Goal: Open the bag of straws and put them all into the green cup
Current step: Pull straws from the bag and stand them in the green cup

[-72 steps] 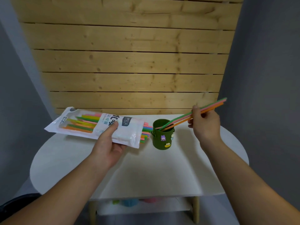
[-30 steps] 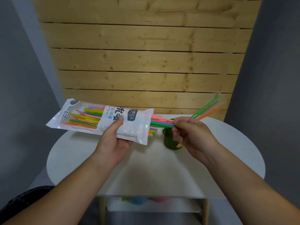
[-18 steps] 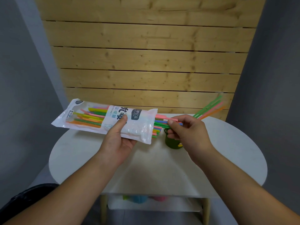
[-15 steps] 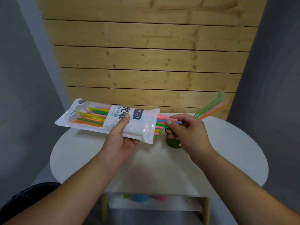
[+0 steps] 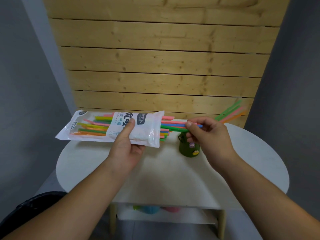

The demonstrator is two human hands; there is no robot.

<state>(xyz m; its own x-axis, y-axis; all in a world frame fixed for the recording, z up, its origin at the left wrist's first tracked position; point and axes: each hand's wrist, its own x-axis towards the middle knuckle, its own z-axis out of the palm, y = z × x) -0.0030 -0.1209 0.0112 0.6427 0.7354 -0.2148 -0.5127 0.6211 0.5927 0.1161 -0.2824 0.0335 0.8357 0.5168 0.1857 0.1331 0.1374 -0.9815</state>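
**White round table before a plank wall: bag, straws, cup**

Pale wooden planks (image 5: 155, 66) are backing the scene, with grey walls (image 5: 26, 84) flanking them on either side.

1. Table (image 5: 242, 170): round and white, carrying the green cup.
2. Green cup (image 5: 188, 149): standing upright on the table, right of centre, partly hidden behind the right hand. Small stickers are showing on its side.
3. Loose straws (image 5: 230, 112): green, pink and orange, slanting up to the right from behind the right hand, above the cup (their lower ends are hidden).
4. Bag (image 5: 147, 129): hanging sideways in the air over the table's left half, with its open mouth facing right.
5. Straws (image 5: 173, 126): many colours, lying inside the bag and sticking out of its mouth.
6. Left hand (image 5: 128, 149): gripping the bag from beneath, with the thumb pressing on the printed front.
7. Right hand (image 5: 211, 135): pinching a few of the protruding straws between thumb and fingertips, just above the cup.
8. Shelf (image 5: 166, 217): sitting under the tabletop and holding blurred blue, pink and green things (I cannot tell what they are).
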